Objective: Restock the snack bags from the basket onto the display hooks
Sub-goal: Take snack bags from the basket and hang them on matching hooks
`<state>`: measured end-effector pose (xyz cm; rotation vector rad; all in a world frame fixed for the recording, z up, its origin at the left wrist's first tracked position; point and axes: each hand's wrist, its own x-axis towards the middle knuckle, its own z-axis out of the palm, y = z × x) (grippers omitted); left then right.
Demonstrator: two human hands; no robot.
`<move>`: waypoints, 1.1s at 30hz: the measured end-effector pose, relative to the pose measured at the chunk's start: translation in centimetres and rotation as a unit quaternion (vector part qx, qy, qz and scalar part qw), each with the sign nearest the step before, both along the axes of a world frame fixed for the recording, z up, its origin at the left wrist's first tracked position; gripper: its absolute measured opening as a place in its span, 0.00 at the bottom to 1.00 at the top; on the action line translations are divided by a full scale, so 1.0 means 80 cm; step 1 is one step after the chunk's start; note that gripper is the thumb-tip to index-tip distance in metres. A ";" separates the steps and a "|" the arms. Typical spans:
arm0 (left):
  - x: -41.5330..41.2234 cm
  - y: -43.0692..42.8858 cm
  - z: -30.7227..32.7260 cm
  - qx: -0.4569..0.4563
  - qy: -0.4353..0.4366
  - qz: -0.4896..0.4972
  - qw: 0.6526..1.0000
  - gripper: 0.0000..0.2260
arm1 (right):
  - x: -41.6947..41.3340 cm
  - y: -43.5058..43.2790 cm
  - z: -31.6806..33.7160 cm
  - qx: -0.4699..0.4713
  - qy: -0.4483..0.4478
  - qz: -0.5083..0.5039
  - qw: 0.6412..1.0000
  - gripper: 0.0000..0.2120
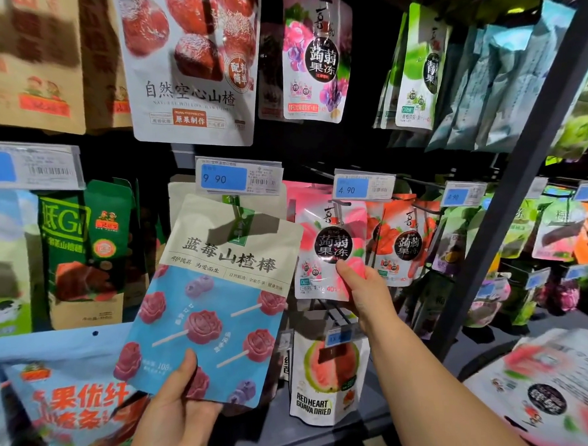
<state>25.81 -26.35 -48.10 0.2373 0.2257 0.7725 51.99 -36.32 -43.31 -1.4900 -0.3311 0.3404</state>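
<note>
Head view, restocking at a hook display. Nearest the camera, the left hand (174,404) grips the blue-and-cream snack bag (218,292) by its bottom edge, thumb pressed on the printed front and fingers curled behind. Holding it this low leaves the punched top free and raised toward the row of hooks, and the bag tilts with its top leaning right. Its top sits just under the 9.90 price tag (237,178), in front of a cream bag (181,193) hanging behind that looks like the same product, so this is probably its intended hook. Blurred loose bags (542,391) lie at lower right; whether they rest in the basket cannot be told, and no basket is clearly visible. Farther in, the right hand (365,293) reaches across and pinches the lower part of the pink jelly bag (323,255), thumb on the front and fingers hidden behind. That bag hangs from a hook below the 4.90 price tag (361,187), beside an orange jelly bag (397,249) and above a guava bag (324,378). The pinch appears meant to steady or straighten the hanging stock, or to hold it clear of the neighbouring hook. Farthest back, the upper row carries a white hawthorn bag (194,76) and a purple jelly bag (316,55), both hung. The held bag is not yet on a hook. Judged step: threading its top hole, which the price tag partly hides.
</note>
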 end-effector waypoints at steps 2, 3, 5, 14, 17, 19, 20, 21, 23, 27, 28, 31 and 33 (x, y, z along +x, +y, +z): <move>0.000 0.000 0.002 0.015 -0.006 0.007 1.000 0.53 | 0.001 0.001 -0.004 -0.048 -0.022 -0.038 0.998 0.33; 0.001 -0.001 0.004 0.018 -0.004 0.008 1.000 0.50 | 0.002 0.001 -0.006 -0.071 -0.027 -0.056 0.995 0.33; 0.001 -0.001 0.007 0.016 0.000 0.007 1.000 0.38 | 0.002 0.002 -0.007 -0.129 -0.037 -0.107 0.985 0.33; 0.004 -0.014 0.021 -0.008 -0.007 -0.028 1.000 0.31 | -0.081 0.011 0.032 -0.060 -0.179 0.097 0.977 0.21; 0.001 -0.021 0.023 0.001 -0.013 -0.057 0.998 0.33 | -0.106 0.024 0.032 -0.117 -0.109 0.314 0.936 0.17; -0.001 -0.023 0.017 0.013 -0.006 -0.071 0.997 0.42 | -0.111 0.030 0.023 -0.087 -0.078 0.347 0.931 0.19; -0.003 -0.024 0.015 0.014 -0.020 -0.075 0.997 0.44 | -0.113 0.032 0.020 -0.064 -0.059 0.349 0.933 0.19; -0.004 -0.024 0.011 0.018 -0.033 -0.082 0.996 0.44 | -0.114 0.033 0.017 -0.044 -0.042 0.345 0.937 0.20; -0.008 -0.024 0.009 0.027 -0.034 -0.084 0.996 0.44 | -0.113 0.033 0.014 -0.013 -0.020 0.337 0.941 0.20; -0.019 -0.019 0.008 0.021 -0.010 -0.094 0.995 0.37 | -0.109 0.030 0.017 0.015 -0.009 0.341 0.940 0.20; -0.023 -0.015 0.009 0.024 -0.005 -0.097 0.995 0.37 | -0.108 0.029 0.019 0.024 -0.008 0.344 0.939 0.19; -0.032 0.000 0.010 0.034 -0.009 -0.102 0.994 0.40 | -0.103 0.027 0.025 0.048 -0.004 0.350 0.936 0.20; -0.036 0.012 0.010 0.041 0.010 -0.094 0.995 0.44 | -0.100 0.027 0.027 0.046 -0.008 0.351 0.935 0.21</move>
